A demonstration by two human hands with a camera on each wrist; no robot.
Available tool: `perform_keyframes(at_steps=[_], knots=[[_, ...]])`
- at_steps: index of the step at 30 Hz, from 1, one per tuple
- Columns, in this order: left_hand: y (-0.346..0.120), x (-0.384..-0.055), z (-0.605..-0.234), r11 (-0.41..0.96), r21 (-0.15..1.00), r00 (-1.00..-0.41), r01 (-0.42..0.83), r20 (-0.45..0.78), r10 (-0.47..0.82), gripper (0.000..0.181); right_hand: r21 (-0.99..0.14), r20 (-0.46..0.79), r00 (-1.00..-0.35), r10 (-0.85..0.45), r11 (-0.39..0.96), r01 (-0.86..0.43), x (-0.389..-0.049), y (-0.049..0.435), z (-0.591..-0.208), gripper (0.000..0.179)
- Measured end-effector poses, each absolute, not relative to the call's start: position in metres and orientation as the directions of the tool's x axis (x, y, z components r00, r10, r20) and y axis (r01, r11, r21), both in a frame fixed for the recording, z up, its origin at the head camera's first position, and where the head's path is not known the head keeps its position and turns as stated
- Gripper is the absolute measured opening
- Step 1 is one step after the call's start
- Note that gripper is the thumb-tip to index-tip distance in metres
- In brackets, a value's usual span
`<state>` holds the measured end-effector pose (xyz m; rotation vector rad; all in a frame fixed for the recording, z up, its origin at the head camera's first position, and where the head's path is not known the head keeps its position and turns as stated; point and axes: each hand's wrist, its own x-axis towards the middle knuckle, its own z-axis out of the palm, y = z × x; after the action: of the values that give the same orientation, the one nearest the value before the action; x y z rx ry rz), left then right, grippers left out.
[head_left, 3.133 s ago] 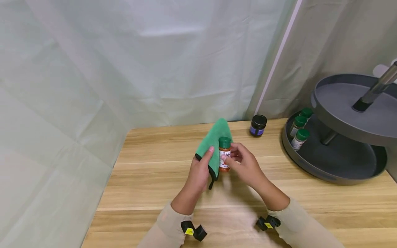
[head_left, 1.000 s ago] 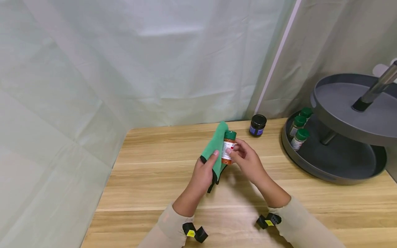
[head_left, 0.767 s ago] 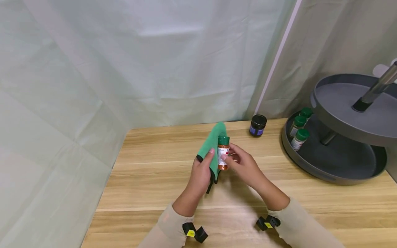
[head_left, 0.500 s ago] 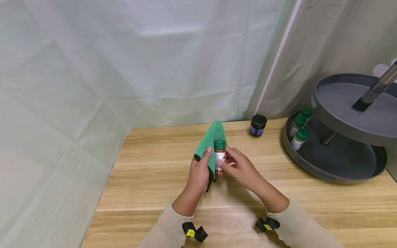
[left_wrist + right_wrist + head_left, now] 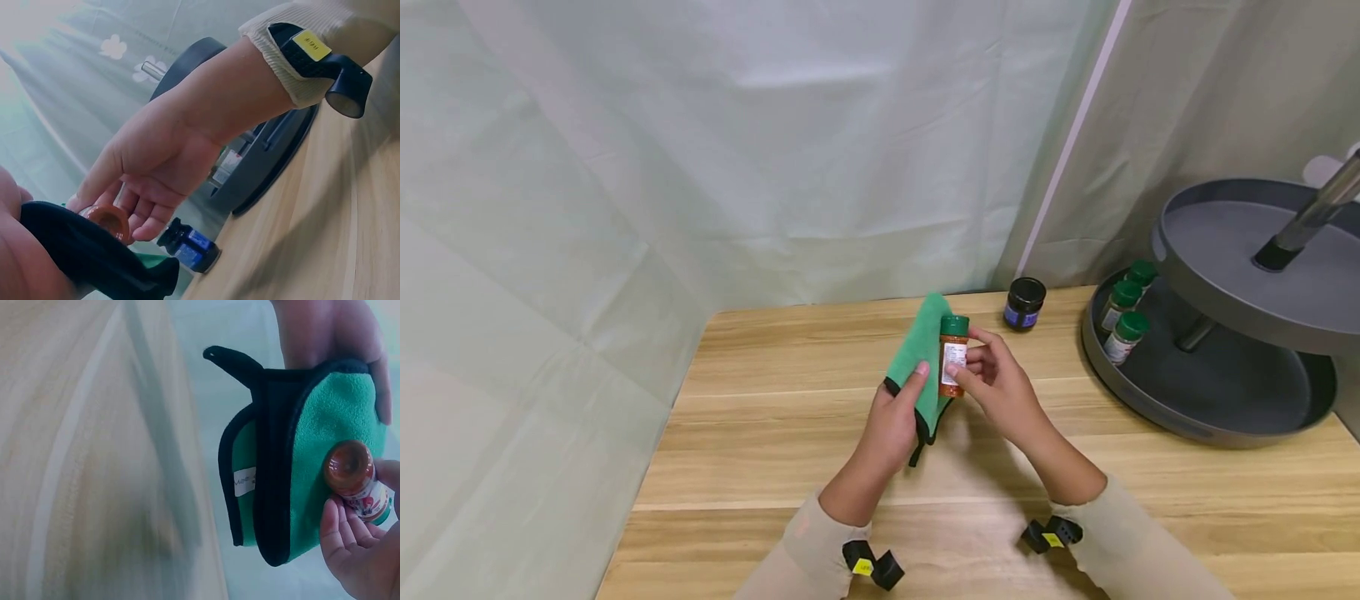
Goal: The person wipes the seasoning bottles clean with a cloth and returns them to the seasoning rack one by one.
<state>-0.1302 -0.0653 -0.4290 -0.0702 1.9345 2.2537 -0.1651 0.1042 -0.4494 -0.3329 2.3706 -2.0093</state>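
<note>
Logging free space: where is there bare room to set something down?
The table is bare left of the left hand and between the right sleeve and two-tier tray. Crowded: its lower level's left edge, holding three bottles.

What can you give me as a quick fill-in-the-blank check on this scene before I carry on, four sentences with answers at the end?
1. The left hand holds a ____ cloth edged in black.
2. The right hand holds a spice bottle whose label is mostly ____.
3. The jar on the wooden table has a lid coloured ____.
4. On the lower tier of the two-tier rack, ____ green-capped bottles can be seen.

Missing words: green; white; black; three.
</note>
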Motion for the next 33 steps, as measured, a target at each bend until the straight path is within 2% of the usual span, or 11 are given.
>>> perform_keyframes(at_steps=[6,13,24,33], knots=[[-0.0651,-0.1296,-0.4322,-0.136,0.979,-0.983,-0.149,-0.132,0.129,0.055,-0.982,0.108,-0.982,-0.154,0.134,-0.13,-0.1665,0.1059,-0.449,0.052],[-0.0664,-0.1324,-0.435,-0.14,0.981,-0.988,-0.134,-0.122,0.09,0.057,-0.979,0.092,-0.973,-0.213,0.156,-0.127,-0.1638,0.1032,-0.452,0.045],[-0.0717,-0.1364,-0.4333,-0.196,0.975,-0.995,-0.101,-0.1,0.015,0.057,-0.968,0.074,-0.935,-0.347,0.199,-0.15,-0.1569,0.0968,-0.4523,0.046],[-0.0699,-0.1337,-0.4328,-0.141,0.981,-0.99,-0.13,-0.121,0.076,0.062,-0.96,0.078,-0.958,-0.276,0.238,-0.146,-0.162,0.0995,-0.454,0.051]])
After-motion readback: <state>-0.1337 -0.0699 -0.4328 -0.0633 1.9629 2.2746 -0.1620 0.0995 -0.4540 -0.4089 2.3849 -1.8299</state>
